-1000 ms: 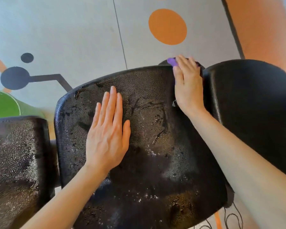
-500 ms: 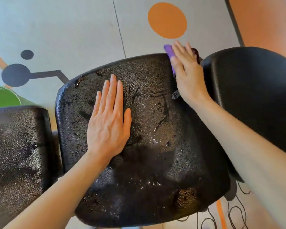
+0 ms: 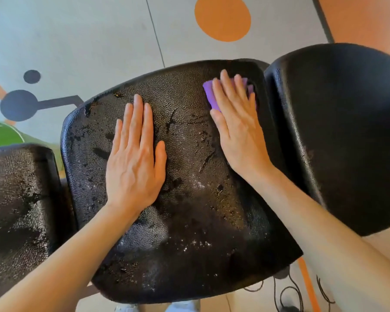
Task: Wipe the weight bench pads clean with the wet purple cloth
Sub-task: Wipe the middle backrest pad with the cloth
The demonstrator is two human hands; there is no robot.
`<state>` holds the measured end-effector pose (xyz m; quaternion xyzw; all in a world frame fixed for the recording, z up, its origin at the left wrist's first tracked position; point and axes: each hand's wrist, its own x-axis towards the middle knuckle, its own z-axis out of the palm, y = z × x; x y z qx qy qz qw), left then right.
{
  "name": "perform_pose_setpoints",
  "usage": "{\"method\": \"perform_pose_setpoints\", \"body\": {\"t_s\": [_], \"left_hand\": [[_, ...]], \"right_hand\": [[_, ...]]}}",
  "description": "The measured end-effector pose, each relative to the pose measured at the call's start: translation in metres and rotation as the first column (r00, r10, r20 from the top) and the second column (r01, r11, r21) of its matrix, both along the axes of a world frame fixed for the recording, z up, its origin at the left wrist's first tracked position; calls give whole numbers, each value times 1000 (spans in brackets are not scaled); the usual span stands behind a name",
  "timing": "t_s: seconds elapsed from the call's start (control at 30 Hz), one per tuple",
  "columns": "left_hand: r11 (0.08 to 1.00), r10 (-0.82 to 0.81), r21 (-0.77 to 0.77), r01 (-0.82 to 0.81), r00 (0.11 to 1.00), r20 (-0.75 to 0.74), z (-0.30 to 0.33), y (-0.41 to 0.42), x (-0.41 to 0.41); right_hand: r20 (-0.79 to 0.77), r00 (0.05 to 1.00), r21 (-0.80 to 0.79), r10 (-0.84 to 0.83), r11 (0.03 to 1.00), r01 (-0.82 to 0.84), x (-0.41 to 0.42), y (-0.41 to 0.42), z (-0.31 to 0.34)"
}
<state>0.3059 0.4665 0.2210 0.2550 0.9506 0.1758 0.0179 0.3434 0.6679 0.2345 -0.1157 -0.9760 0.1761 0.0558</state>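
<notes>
The purple cloth (image 3: 210, 95) lies at the middle pad's (image 3: 189, 221) one o'clock corner, mostly hidden under the right hand (image 3: 236, 122), whose straight fingers (image 3: 225, 86) press it flat. The left hand (image 3: 134, 158) rests open-palmed at the pad's ten o'clock. Another pad (image 3: 342, 136) sits at three o'clock, and a third (image 3: 18, 210) at nine is cut off. A green object (image 3: 2, 134) peeks behind it, too little showing to identify.

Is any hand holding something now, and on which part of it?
The right hand presses flat on top of the purple cloth, pinning it to the middle pad rather than gripping it. The left hand holds nothing.
</notes>
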Motion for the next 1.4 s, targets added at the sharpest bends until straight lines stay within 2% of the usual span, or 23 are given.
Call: {"method": "perform_pose_setpoints", "body": {"t_s": [0.13,0.2,0.3,0.37,0.43,0.57,0.77,0.83,0.9,0.97,1.03,1.1,1.17,1.23,1.3,1.33,1.4], "left_hand": [[1000,3,-6,-3,1000,1,1,-1,0],[1000,3,-6,-3,1000,2,2,-1,0],[1000,3,-4,-3,1000,0,2,-2,-1],[1000,4,-9,-4,1000,-7,2,-2,-1],[1000,1,7,-1,1000,-10,1,-2,-1],[1000,5,14,-4,1000,-11,0,-3,-1],[1000,-7,7,7,1000,-9,1,-2,-1],[1000,-9,9,9,1000,-9,0,-2,-1],[1000,-10,8,10,1000,3,1,-1,-1],[1000,-4,0,4,1000,5,1,-2,-1],[1000,-11,-6,11,1000,5,1,-1,-1],[1000,-9,-10,9,1000,8,0,-1,0],[1000,-8,-7,8,1000,2,0,-2,0],[1000,-13,-1,13,1000,1,0,-1,0],[1000,-12,-6,12,1000,11,0,-2,0],[1000,-8,-8,8,1000,12,0,-2,0],[1000,-8,-7,8,1000,9,1,-2,-1]], "right_hand": [[133,989,4,72,997,-73,120,-25,13],[130,989,18,69,997,-72,100,-20,9],[48,999,45,-22,999,20,-6,-13,6],[28,998,79,-53,996,51,-44,-9,7],[33,999,103,-5,995,1,-23,-12,2],[150,982,95,116,987,-131,79,-28,6],[28,1000,95,-5,995,2,-33,-15,7],[45,998,97,35,994,-40,0,-22,4],[141,984,118,113,984,-130,73,-41,10],[192,970,119,149,978,-173,101,-47,13],[129,984,96,120,986,-133,52,-45,8],[69,995,151,76,985,-86,-18,-44,9],[39,998,182,48,982,-54,-36,-43,6],[87,992,187,87,977,-103,16,-52,7],[200,970,153,136,974,-168,90,-65,16],[225,963,146,148,972,-184,106,-67,18],[187,973,133,138,977,-164,83,-61,11]]}}
